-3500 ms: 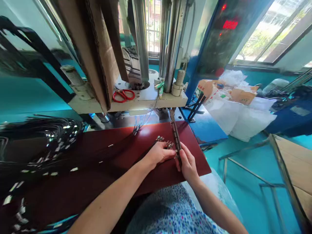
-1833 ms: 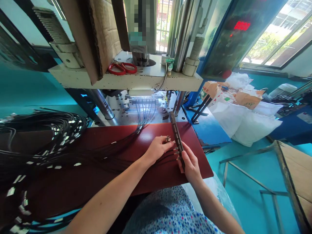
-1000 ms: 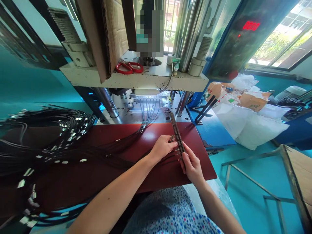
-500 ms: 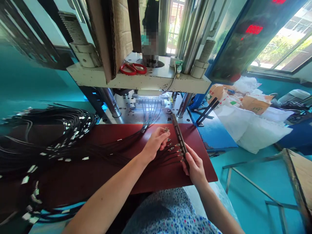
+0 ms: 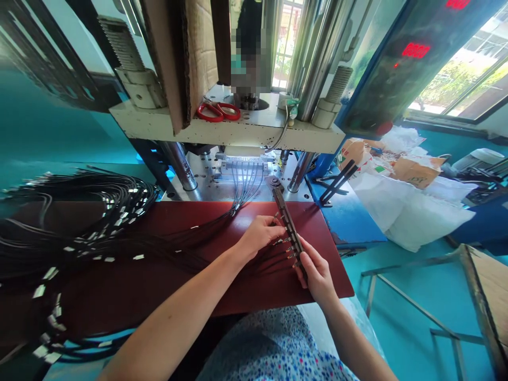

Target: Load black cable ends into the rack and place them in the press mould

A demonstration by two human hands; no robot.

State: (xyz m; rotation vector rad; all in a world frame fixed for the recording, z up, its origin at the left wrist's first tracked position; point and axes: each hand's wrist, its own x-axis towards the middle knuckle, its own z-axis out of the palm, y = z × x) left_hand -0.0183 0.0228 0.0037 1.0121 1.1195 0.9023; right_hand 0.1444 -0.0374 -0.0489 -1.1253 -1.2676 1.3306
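Observation:
My right hand is closed around the lower end of a long dark slotted bar, held tilted above the brown board. Several thin black cables with small metal end connectors run into its left side. At the bar's upper left edge, my left hand pinches a cable end. Its fingertips touch or nearly touch the bar; the exact contact is too small to make out. More cables lead from the board to a clear block in the press.
A large coil of black cables with white tags covers the board's left side. Beyond the board stands the press, its pale plate carrying red-handled scissors. White bags lie to the right, and a metal frame stands below them.
My left hand has moved right and slightly down, bringing the cable end against or very near the bar. The bar's upper end has shifted a little left in my right hand.

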